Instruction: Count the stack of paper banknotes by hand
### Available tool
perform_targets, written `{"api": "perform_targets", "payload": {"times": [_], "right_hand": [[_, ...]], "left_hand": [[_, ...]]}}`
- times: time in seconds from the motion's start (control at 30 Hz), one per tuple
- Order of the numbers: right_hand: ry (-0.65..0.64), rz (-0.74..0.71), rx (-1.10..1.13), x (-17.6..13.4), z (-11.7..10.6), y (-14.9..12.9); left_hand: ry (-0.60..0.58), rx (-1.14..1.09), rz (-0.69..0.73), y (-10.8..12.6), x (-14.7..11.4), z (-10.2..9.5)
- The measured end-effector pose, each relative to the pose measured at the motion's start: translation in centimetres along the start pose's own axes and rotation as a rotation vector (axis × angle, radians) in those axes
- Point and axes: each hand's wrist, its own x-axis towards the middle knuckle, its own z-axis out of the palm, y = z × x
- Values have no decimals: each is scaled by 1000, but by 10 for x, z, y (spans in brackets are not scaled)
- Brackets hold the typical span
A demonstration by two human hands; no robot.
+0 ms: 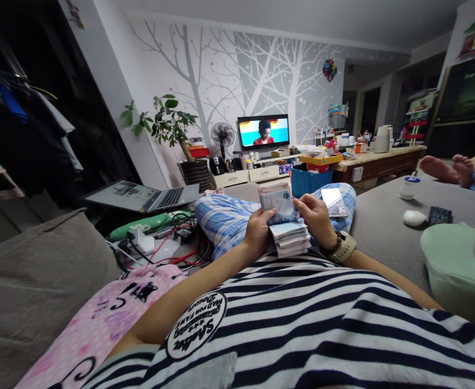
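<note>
Between my two hands is a sheaf of blue-and-pink printed paper slips (280, 202), held upright; their exact kind is hard to make out. My left hand (257, 231) is closed on the lower left side, thumb across the front. At the right edge, the fingers of my right hand (317, 220) pinch the same sheaf. Just below it, a thick pile of pale folded slips (289, 240) rests against my lap. A phone (334, 202) lies on my right knee, over the blue checked trousers (229, 219).
An open laptop (144, 200) stands to the left, above tangled cables (184, 243) and a green cloth roll (148, 224). On the sofa at right are a white mouse (414, 218), a small jar (409, 188) and a green neck pillow (443, 265). Another person's feet (450, 170) rest beyond.
</note>
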Motion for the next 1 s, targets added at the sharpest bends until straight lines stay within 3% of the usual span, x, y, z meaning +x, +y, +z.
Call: {"api": "perform_targets", "payload": {"times": [0.23,0.4,0.53,1.0], "right_hand": [[-25,-128,63,-4,2,-11],[-53,-194,64,-8,1,-13],[-60,-205,73,-9,0,-12],[-36,-164,91,-8,1,-10]], "left_hand": [[38,-41,16,-3,6,2],[3,84,102,1,-1,0],[14,213,157,6,-7,2],[66,244,161,10,-13,5]]}}
